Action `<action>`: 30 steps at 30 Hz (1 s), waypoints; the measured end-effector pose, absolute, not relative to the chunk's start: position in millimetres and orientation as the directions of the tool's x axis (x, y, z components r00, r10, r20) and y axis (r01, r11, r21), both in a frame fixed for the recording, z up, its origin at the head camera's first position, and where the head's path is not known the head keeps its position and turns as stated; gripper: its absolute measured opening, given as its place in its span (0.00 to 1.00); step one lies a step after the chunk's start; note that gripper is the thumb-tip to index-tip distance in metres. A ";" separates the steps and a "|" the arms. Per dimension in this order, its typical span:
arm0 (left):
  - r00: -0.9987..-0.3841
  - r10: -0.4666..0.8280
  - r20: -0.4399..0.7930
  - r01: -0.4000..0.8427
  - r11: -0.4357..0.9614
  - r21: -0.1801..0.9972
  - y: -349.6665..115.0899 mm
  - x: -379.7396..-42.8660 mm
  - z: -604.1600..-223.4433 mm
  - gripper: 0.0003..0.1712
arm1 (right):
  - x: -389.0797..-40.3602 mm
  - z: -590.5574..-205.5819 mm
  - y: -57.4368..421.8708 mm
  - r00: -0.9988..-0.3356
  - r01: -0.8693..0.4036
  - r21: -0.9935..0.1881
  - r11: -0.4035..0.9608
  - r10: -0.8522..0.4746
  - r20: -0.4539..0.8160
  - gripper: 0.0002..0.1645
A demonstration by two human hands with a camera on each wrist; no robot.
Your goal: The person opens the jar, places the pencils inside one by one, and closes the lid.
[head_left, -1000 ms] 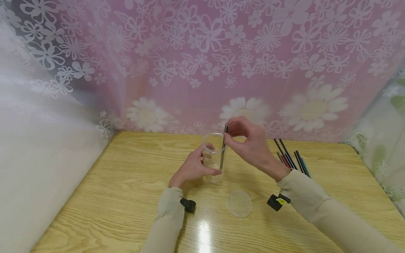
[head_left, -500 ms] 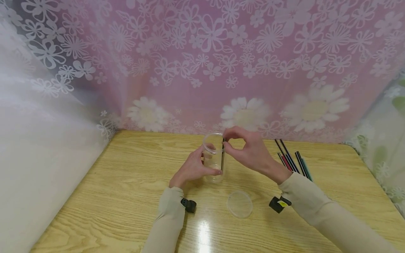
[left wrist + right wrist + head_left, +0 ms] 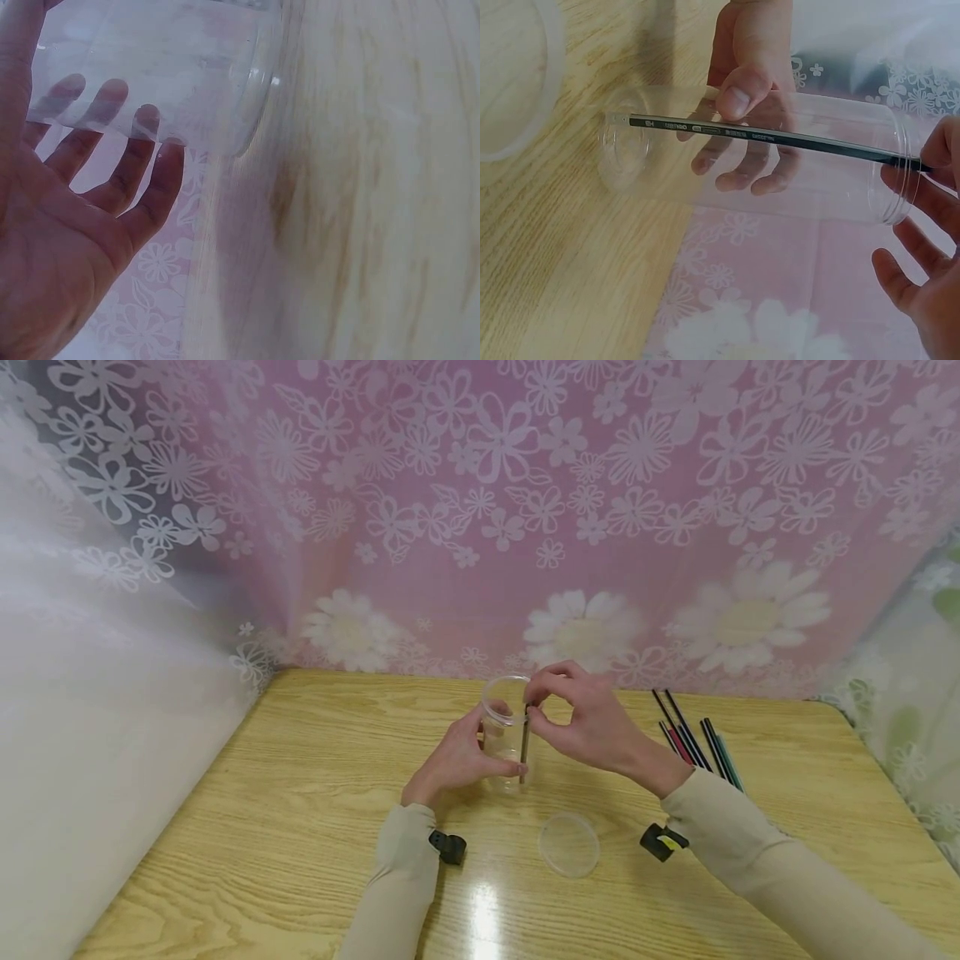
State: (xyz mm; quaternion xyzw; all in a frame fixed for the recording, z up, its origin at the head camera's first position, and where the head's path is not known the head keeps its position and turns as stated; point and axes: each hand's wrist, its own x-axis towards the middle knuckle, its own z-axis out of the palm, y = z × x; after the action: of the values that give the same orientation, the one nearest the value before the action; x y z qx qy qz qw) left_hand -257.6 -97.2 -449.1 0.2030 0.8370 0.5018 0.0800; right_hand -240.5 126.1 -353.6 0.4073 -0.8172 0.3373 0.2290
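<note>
My left hand [image 3: 459,757] grips a clear plastic jar [image 3: 501,742], its thumb on the near side and the fingers round the far side. In the left wrist view, the fingertips show through the jar wall [image 3: 187,82]. A dark pencil [image 3: 742,134] with printed lettering stands inside the jar, slanting along the wall with its lower end near the base. At the jar's open mouth, my right hand [image 3: 588,722] pinches the pencil's upper end between thumb and index finger. The other right-hand fingers [image 3: 900,277] lie outside the rim.
A round clear lid [image 3: 568,845] lies flat on the wooden table [image 3: 285,827], in front of the jar. Several pencils [image 3: 684,735], black, red and green, lie to the right, beyond the right forearm. A flowered pink curtain [image 3: 465,543] hangs behind the table.
The pencil has gone down into the jar, from sticking out above the rim to its lower end near the base. My right hand has lowered with it; my left hand stays put.
</note>
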 end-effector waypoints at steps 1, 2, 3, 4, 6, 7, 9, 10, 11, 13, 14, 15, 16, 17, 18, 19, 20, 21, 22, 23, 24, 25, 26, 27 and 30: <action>-0.905 0.420 0.069 0.259 0.414 0.873 -97.2 -257.6 -449.0 0.46 | -240.5 -352.9 126.1 -0.563 -0.820 -0.359 0.446 -0.518 0.644 0.07; -0.904 0.421 0.070 0.260 0.414 0.872 -97.1 -257.7 -449.0 0.47 | -240.6 -352.3 126.1 -0.567 -0.818 -0.358 0.451 -0.525 0.635 0.07; -0.904 0.422 0.069 0.259 0.413 0.873 -97.1 -257.6 -448.7 0.47 | -240.4 -351.4 125.9 -0.569 -0.817 -0.358 0.451 -0.531 0.628 0.06; -0.904 0.422 0.068 0.258 0.412 0.874 -97.1 -257.6 -448.5 0.46 | -240.3 -350.7 126.0 -0.573 -0.815 -0.360 0.454 -0.538 0.618 0.06; -0.905 0.420 0.065 0.254 0.412 0.875 -97.0 -257.5 -448.3 0.44 | -239.9 -349.5 126.3 -0.581 -0.811 -0.363 0.459 -0.552 0.598 0.06; -0.905 0.420 0.063 0.252 0.412 0.876 -96.9 -257.5 -448.1 0.44 | -239.7 -349.0 126.4 -0.583 -0.809 -0.365 0.460 -0.559 0.589 0.06; -0.908 0.416 0.057 0.247 0.418 0.874 -96.6 -257.3 -447.8 0.43 | -239.2 -348.0 126.6 -0.578 -0.814 -0.363 0.453 -0.575 0.579 0.08; -0.909 0.413 0.055 0.245 0.423 0.872 -96.4 -257.3 -447.8 0.43 | -238.9 -347.6 126.7 -0.574 -0.818 -0.358 0.451 -0.583 0.576 0.09; -0.910 0.411 0.052 0.244 0.428 0.870 -96.3 -257.3 -447.8 0.44 | -237.9 -346.7 126.4 -0.567 -0.822 -0.353 0.447 -0.592 0.573 0.10; -0.913 0.405 0.044 0.237 0.442 0.865 -96.2 -256.9 -447.3 0.47 | -236.7 -344.9 125.7 -0.555 -0.831 -0.345 0.436 -0.609 0.567 0.14; -0.915 0.402 0.040 0.235 0.449 0.862 -96.3 -256.8 -447.2 0.48 | -235.8 -343.9 125.0 -0.551 -0.834 -0.341 0.434 -0.619 0.560 0.16; -0.915 0.401 0.038 0.234 0.453 0.860 -96.6 -256.7 -447.2 0.49 | -234.9 -342.7 124.1 -0.550 -0.834 -0.336 0.437 -0.629 0.550 0.17; -0.915 0.402 0.037 0.233 0.453 0.860 -96.7 -256.8 -447.4 0.49 | -234.0 -341.6 123.2 -0.555 -0.831 -0.333 0.445 -0.638 0.534 0.18; -0.915 0.402 0.035 0.233 0.455 0.859 -96.8 -256.7 -447.4 0.48 | -233.2 -340.6 122.0 -0.561 -0.827 -0.330 0.455 -0.647 0.516 0.19; -0.915 0.402 0.033 0.232 0.457 0.859 -97.0 -256.8 -447.6 0.47 | -233.1 -340.0 120.9 -0.568 -0.822 -0.325 0.467 -0.654 0.499 0.21; -0.913 0.406 0.036 0.236 0.454 0.859 -97.1 -256.9 -447.8 0.46 | -232.8 -339.5 119.6 -0.577 -0.817 -0.321 0.479 -0.660 0.481 0.21; -0.912 0.408 0.037 0.236 0.450 0.861 -97.2 -257.0 -448.0 0.44 | -232.7 -339.2 118.5 -0.584 -0.812 -0.317 0.491 -0.665 0.466 0.22; -0.911 0.411 0.039 0.238 0.446 0.863 -97.2 -257.0 -448.2 0.43 | -232.8 -338.9 117.6 -0.589 -0.808 -0.316 0.497 -0.668 0.455 0.23; -0.909 0.414 0.042 0.240 0.441 0.865 -97.1 -257.1 -448.5 0.43 | -232.9 -338.8 117.3 -0.593 -0.805 -0.320 0.499 -0.669 0.448 0.24; -0.908 0.416 0.045 0.243 0.437 0.866 -97.1 -257.0 -448.4 0.43 | -233.2 -338.9 117.3 -0.595 -0.804 -0.330 0.495 -0.667 0.448 0.25; -0.907 0.418 0.051 0.248 0.432 0.867 -97.1 -257.3 -448.6 0.44 | -234.0 -339.3 117.9 -0.595 -0.804 -0.338 0.490 -0.663 0.455 0.26; -0.906 0.419 0.057 0.253 0.430 0.867 -97.0 -257.4 -448.5 0.44 | -234.8 -339.5 119.2 -0.595 -0.804 -0.349 0.482 -0.656 0.465 0.26; -0.905 0.421 0.061 0.256 0.426 0.868 -97.1 -257.8 -448.6 0.45 | -235.7 -339.6 121.0 -0.597 -0.802 -0.360 0.476 -0.645 0.476 0.27; -0.905 0.420 0.062 0.258 0.428 0.866 -97.1 -257.9 -448.6 0.45 | -236.6 -339.4 123.7 -0.605 -0.796 -0.377 0.473 -0.632 0.484 0.27; -0.911 0.409 0.055 0.246 0.434 0.867 -96.6 -257.7 -448.8 0.45 | -238.8 -339.0 136.5 -0.652 -0.758 -0.436 0.485 -0.585 0.482 0.28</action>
State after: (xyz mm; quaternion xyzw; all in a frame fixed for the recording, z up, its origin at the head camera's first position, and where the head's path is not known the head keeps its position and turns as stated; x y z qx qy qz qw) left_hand -257.7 -96.6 -448.8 0.1944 0.8426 0.4954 0.0819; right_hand -238.8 136.5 -339.0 0.3947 -0.8509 0.3191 0.1355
